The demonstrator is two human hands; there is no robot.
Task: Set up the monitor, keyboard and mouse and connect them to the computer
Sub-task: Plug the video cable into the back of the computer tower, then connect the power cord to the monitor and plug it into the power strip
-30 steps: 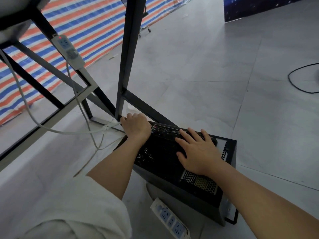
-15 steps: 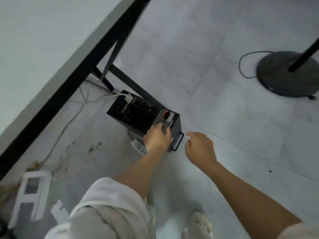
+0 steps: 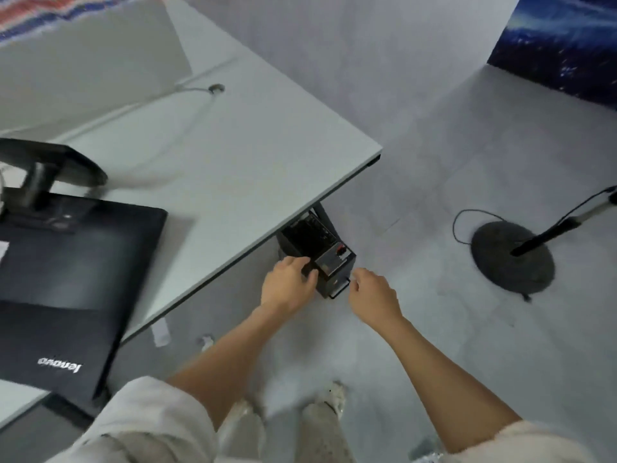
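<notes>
The black computer (image 3: 329, 259) stands on the floor, its far part hidden under the white table (image 3: 253, 155). My left hand (image 3: 287, 284) grips its near left edge, with the edge between thumb and fingers. Just right of the case, by its small handle, my right hand (image 3: 372, 295) hovers with loosely curled fingers and holds nothing. The black Lenovo monitor (image 3: 66, 275) lies face down on the table at the left, its stand (image 3: 50, 168) pointing up. No keyboard or mouse is in view.
A white cable (image 3: 187, 91) runs across the table to a grommet hole. A round black floor stand base (image 3: 512, 255) with a pole and a thin cord sits on the floor at the right. My feet (image 3: 330, 399) are below.
The view has risen from under the table to above it. My left hand moved from the ports to the case's near edge. My right hand came off the case.
</notes>
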